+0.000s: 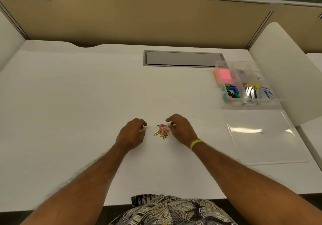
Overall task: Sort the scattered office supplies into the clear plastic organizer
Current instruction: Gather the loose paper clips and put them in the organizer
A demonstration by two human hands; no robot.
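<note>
A small heap of coloured paper clips (162, 131) lies on the white desk (87, 102). My left hand (132, 134) rests just left of the heap, fingers loosely curled and holding nothing. My right hand (180, 129), with a yellow wristband, sits just right of the heap, its fingertips curled beside the clips and touching or nearly touching them. The clear plastic organizer (244, 101) stands at the right, holding pink sticky notes, coloured clips, staples and other small items in separate compartments.
The organizer's clear lid (261, 137) lies flat in front of it. A grey cable hatch (183, 59) is set into the desk at the back. A tan partition (139, 19) bounds the far side, and a white divider (287, 71) stands at the right.
</note>
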